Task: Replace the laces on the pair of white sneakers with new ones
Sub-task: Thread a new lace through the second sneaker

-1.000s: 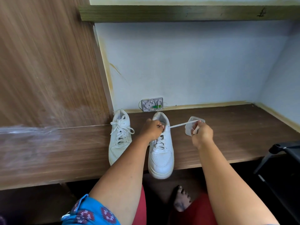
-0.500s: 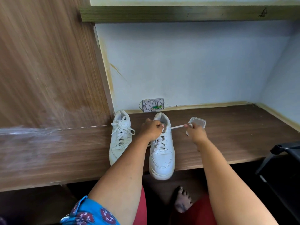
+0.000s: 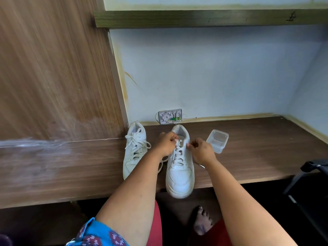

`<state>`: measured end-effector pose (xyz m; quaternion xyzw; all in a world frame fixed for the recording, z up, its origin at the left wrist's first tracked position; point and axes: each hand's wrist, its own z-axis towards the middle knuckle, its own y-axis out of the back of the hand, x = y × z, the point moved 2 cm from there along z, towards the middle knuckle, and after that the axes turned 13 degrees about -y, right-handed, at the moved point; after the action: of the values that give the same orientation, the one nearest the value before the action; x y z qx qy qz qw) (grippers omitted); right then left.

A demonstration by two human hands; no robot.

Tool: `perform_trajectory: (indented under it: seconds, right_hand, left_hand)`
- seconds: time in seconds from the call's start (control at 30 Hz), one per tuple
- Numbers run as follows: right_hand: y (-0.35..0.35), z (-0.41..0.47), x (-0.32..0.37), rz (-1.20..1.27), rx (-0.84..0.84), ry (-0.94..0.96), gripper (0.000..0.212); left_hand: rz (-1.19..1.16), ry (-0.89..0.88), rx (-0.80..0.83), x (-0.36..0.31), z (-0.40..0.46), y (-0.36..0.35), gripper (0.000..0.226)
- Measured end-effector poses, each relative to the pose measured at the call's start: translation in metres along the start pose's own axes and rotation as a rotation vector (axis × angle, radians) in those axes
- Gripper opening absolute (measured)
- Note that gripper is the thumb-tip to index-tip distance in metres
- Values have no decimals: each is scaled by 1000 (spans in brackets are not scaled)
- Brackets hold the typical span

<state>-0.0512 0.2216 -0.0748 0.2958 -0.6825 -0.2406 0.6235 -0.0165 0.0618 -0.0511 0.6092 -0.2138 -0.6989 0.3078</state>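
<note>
Two white sneakers stand on the brown wooden desk (image 3: 257,157), toes toward me. The left sneaker (image 3: 134,150) is fully laced with a loose bow. The right sneaker (image 3: 179,167) has its toe hanging over the desk's front edge, and its white lace (image 3: 178,154) is threaded up to the top eyelets. My left hand (image 3: 166,143) pinches the lace at the top left of the tongue. My right hand (image 3: 200,150) has its fingers curled at the shoe's top right eyelet, pinching the other lace end there.
A small clear plastic container (image 3: 217,141) sits just right of the right sneaker. A white wall box (image 3: 170,116) is mounted low on the back wall. A wooden side panel (image 3: 53,68) rises on the left. A black chair part (image 3: 308,176) is at the right.
My right hand, which held the lace stretched out to the right near the container, has come back in to the shoe's top eyelet. My left hand stays at the tongue.
</note>
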Motion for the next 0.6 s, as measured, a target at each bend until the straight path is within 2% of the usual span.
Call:
perform_trajectory:
  seconds: [0.1, 0.2, 0.27, 0.37, 0.43, 0.6]
  right_hand:
    - [3, 1, -5, 159, 59, -31, 26]
    - [8, 2, -10, 226, 87, -31, 21]
    - [8, 2, -11, 262, 87, -20, 18]
    - [13, 2, -10, 176, 44, 7, 17]
    - [24, 3, -13, 87, -26, -2, 19]
    - [40, 7, -24, 8, -19, -54, 20]
  left_hand:
    - [28, 12, -2, 3, 0, 2, 22]
    - [89, 99, 106, 5, -2, 5, 36]
    - [99, 107, 140, 6, -1, 7, 33]
    - [-48, 99, 79, 11, 0, 14, 20]
    - [-120, 82, 35, 14, 0, 20, 20]
    - [-94, 31, -25, 20, -2, 37, 21]
